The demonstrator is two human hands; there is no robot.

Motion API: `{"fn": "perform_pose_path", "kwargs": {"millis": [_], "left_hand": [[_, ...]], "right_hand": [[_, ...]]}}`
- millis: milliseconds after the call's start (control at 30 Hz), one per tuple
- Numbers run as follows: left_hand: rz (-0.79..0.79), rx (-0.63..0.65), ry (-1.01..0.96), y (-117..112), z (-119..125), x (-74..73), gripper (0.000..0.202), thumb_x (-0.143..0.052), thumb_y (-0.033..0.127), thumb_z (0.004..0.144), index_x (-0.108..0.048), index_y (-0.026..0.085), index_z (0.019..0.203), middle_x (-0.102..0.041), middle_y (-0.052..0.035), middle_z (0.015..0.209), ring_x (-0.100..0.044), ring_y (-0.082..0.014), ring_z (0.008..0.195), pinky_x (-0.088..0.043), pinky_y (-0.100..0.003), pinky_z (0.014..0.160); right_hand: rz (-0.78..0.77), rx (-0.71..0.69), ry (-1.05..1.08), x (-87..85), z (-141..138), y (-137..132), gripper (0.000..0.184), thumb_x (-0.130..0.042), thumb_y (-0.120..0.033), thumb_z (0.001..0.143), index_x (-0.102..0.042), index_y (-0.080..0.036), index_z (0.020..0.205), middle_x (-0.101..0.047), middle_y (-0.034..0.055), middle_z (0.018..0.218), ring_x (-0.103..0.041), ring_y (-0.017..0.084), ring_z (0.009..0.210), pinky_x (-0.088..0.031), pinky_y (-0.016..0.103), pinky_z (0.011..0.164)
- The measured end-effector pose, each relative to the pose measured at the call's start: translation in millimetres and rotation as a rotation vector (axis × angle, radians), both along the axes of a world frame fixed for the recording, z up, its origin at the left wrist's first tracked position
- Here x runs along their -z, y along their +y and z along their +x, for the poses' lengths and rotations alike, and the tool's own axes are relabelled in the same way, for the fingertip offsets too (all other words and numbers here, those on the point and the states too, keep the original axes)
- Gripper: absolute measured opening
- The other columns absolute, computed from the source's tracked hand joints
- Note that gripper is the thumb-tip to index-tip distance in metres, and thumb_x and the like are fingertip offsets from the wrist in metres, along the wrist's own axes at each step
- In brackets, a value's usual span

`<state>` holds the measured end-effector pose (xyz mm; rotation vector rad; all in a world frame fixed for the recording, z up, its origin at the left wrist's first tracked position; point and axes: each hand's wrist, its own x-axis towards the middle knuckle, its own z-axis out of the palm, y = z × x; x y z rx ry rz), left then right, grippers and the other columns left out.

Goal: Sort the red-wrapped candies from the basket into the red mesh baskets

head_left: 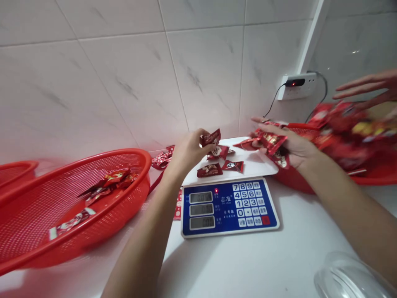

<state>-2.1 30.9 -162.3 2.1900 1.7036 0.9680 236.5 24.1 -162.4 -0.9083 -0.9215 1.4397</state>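
Left hand [189, 149], centre of frame, just above the white pan [263, 164]: closed in a pinch, thumb and fingers on one dark red packet [212, 137]. Right hand [296, 145], right of centre: loosely gripping a handful [273, 142] of similar red packets, some fingers extended to the left, over the pan's right side and near the rim of the right basket.

Loose packets [209, 170] lie on the pan, mid-frame, between the hands; two sit side by side near its front edge, others behind, partly under the left hand's packet.

Blue scale [225, 223] in front of the pan, centre of frame. Three grey displays [201, 209] at its left, digits too faint to read surely; keypad [250, 203] at its right, one red key in the corner.

Left of frame: red mesh basket [93, 244], a few packets [119, 179] inside. Part of another basket [18, 167] at the left edge. Dotted red-and-white wrappers [161, 160] behind the left forearm.

Right of frame: red basket [378, 179] with a blurred heap [347, 136] of wrapped pieces; a co-worker's hand [372, 87] above it, fingers outstretched, its hold unclear.

Upper right: wall socket [285, 93] with a black plug [294, 82], red light lit. Lower right corner: clear container [344, 277], partly cut off.
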Motion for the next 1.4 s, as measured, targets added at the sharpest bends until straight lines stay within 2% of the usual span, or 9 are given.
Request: {"fn": "perform_pose_path", "kwargs": {"millis": [200,367,533,733,933,1033,1100,1200,1400], "left_hand": [[0.175,-0.102,-0.197,-25.1,-15.3,-32.4,0.029,-0.073,0.033,0.087,-0.069,0.020,0.113,-0.073,-0.0072,0.106,-0.067,-0.0220,0.095,-0.052,-0.032,0.076],[0.413,0.105,-0.397,-52.9,-5.2,-52.8,0.016,-0.074,0.027,0.087,-0.073,0.021,0.102,-0.074,-0.0016,0.092,-0.067,-0.0161,0.086,-0.054,-0.030,0.082],[0.306,0.344,-0.496,-67.1,23.2,-52.1,0.013,-0.074,0.023,0.087,-0.073,0.021,0.100,-0.073,0.0008,0.083,-0.069,-0.0154,0.084,-0.054,-0.028,0.080],[0.296,0.368,-0.464,-74.0,29.0,-53.8,0.008,-0.072,0.021,0.089,-0.073,0.021,0.097,-0.074,0.0006,0.082,-0.071,-0.0144,0.084,-0.054,-0.025,0.077],[0.158,0.443,-0.302,-60.8,24.9,-41.4,0.045,-0.079,0.029,0.081,-0.066,0.030,0.123,-0.069,-0.0008,0.125,-0.070,-0.0191,0.104,-0.058,-0.026,0.081],[0.022,0.560,-0.229,-52.8,31.0,-33.6,0.036,-0.070,0.022,0.086,-0.065,0.028,0.121,-0.072,-0.0002,0.118,-0.070,-0.0180,0.100,-0.057,-0.025,0.078],[0.045,0.492,-0.157,-46.2,32.9,-29.8,0.013,-0.061,0.017,0.090,-0.069,0.022,0.099,-0.074,-0.0004,0.092,-0.070,-0.0170,0.086,-0.055,-0.026,0.071],[0.109,0.218,0.024,-33.6,26.5,-24.6,0.012,-0.060,0.016,0.088,-0.065,0.019,0.078,-0.066,-0.0005,0.069,-0.062,-0.0168,0.066,-0.046,-0.029,0.060],[0.113,0.025,0.187,-25.7,12.9,-20.8,0.027,-0.069,0.028,0.087,-0.069,0.021,0.113,-0.071,-0.0091,0.108,-0.064,-0.0262,0.095,-0.050,-0.038,0.080]], "right_hand": [[0.096,0.138,0.126,-37.3,8.4,-29.2,0.017,-0.053,-0.020,0.098,-0.069,-0.025,0.102,-0.064,0.0007,0.076,-0.060,0.006,0.057,-0.039,0.007,0.039],[0.145,0.181,0.175,-51.6,0.6,-48.7,0.028,-0.044,-0.023,0.102,-0.069,-0.024,0.090,-0.061,0.0007,0.076,-0.058,0.005,0.056,-0.037,0.006,0.036],[0.199,0.061,0.160,-46.7,-4.4,-52.9,0.023,-0.051,-0.023,0.097,-0.074,-0.025,0.094,-0.062,0.0026,0.078,-0.058,0.008,0.055,-0.039,0.009,0.032],[0.187,0.055,0.150,-44.0,-4.6,-51.7,0.019,-0.054,-0.022,0.096,-0.073,-0.024,0.096,-0.062,0.0034,0.080,-0.058,0.009,0.057,-0.040,0.009,0.031],[0.206,-0.055,0.139,-41.5,-8.7,-53.0,0.019,-0.050,-0.025,0.099,-0.069,-0.024,0.100,-0.062,0.0028,0.079,-0.057,0.008,0.056,-0.038,0.008,0.033],[0.188,-0.119,0.147,-37.0,-12.8,-53.5,0.019,-0.051,-0.026,0.099,-0.069,-0.023,0.102,-0.060,0.0021,0.075,-0.057,0.007,0.055,-0.036,0.007,0.033],[0.142,-0.169,0.180,-32.8,-13.9,-49.7,0.017,-0.053,-0.025,0.098,-0.068,-0.024,0.106,-0.062,0.0018,0.078,-0.057,0.006,0.055,-0.038,0.007,0.035],[0.037,-0.151,0.209,-25.9,-13.9,-37.7,0.014,-0.063,-0.023,0.091,-0.066,-0.025,0.104,-0.067,0.0030,0.090,-0.056,0.005,0.058,-0.042,0.009,0.040],[-0.075,-0.048,0.131,-11.0,-15.2,-14.7,0.010,-0.062,-0.029,0.094,-0.058,-0.021,0.089,-0.060,0.0008,0.079,-0.054,0.005,0.057,-0.046,0.011,0.045]]}}
